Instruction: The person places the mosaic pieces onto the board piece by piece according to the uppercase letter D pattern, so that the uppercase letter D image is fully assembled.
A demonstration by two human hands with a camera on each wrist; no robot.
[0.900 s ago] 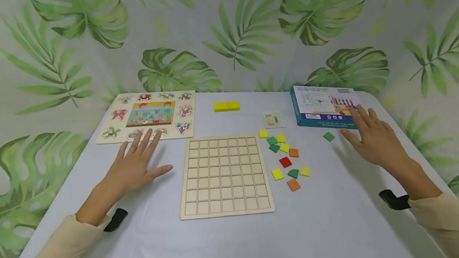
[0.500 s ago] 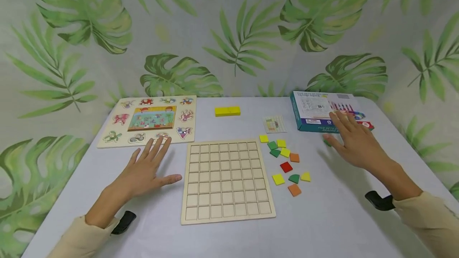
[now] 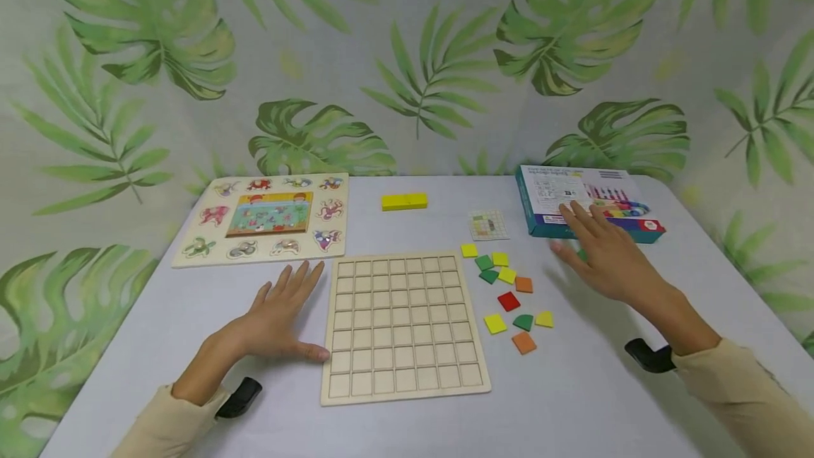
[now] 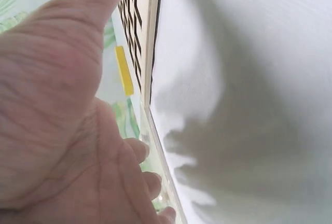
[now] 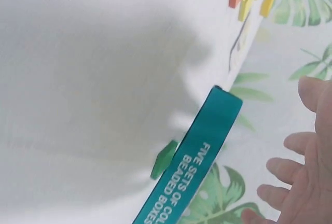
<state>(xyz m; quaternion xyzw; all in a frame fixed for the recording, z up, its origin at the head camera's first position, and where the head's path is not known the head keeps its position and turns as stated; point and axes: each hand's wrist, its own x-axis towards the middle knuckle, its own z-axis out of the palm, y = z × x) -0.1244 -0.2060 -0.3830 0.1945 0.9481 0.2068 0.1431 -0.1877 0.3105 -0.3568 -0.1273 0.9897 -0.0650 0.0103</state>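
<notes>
My left hand (image 3: 276, 320) hovers with spread fingers at the left edge of a wooden grid board (image 3: 407, 331); its thumb tip overlaps that edge in the head view, and I cannot tell whether it touches. Nothing is in its grasp. My right hand (image 3: 607, 256), fingers extended and holding nothing, is over the table in front of a teal-edged box (image 3: 591, 228). A green tile (image 5: 164, 159), mostly covered by this hand in the head view, lies by the box. Right of the board are scattered yellow, green, orange and red tiles, among them a red tile (image 3: 509, 301).
A sea-animal peg puzzle (image 3: 210, 249) lies at the back left. Behind the board is a yellow block (image 3: 404, 201). A small printed pattern card (image 3: 488, 225) lies between the board and the box. A leaf-patterned cloth (image 3: 420, 55) hangs behind the table.
Both hands have moved inward. The left came right and nearer to the board's edge; the right went left, from beside the box to in front of it. The view tilted up slightly.
</notes>
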